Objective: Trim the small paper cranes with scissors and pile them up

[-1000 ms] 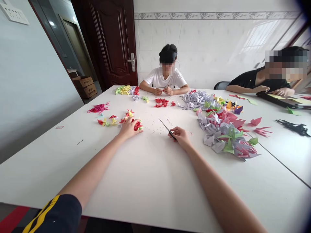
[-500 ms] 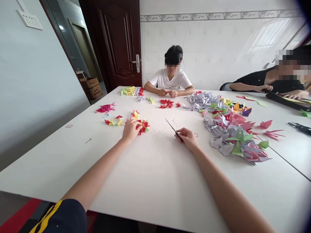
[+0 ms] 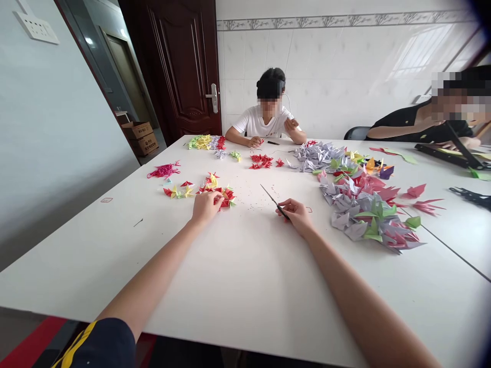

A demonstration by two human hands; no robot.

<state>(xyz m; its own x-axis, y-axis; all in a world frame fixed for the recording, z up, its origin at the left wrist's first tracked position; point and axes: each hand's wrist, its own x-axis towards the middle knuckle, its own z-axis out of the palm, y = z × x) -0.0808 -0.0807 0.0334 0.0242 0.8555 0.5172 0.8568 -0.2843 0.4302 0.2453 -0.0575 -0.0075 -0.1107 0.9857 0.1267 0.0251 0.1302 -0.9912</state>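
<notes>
My left hand [image 3: 208,206] rests at a small cluster of red, yellow and green folded paper cranes [image 3: 229,196]. Its fingers are pinched together on a red crane at the near side, which they partly hide. In my right hand [image 3: 297,214] are scissors [image 3: 270,198] with a dark handle and thin blades, pointing away to the upper left. The blades look closed or nearly so. Something red shows under the right fingers, too small to name. Left of the cluster lie a few loose red and yellow cranes [image 3: 177,192].
A large heap of grey, pink and green cranes [image 3: 356,204] lies to my right. Pink string [image 3: 164,170] is at the left. Across the white table [image 3: 230,286] a person [image 3: 264,122] handles small red pieces; at the right another person works at a black paper cutter [image 3: 450,156].
My hands have hardly moved. The person across has raised one hand from the table, showing a dark tool lying there. At the right, the paper cutter's arm has swung up.
</notes>
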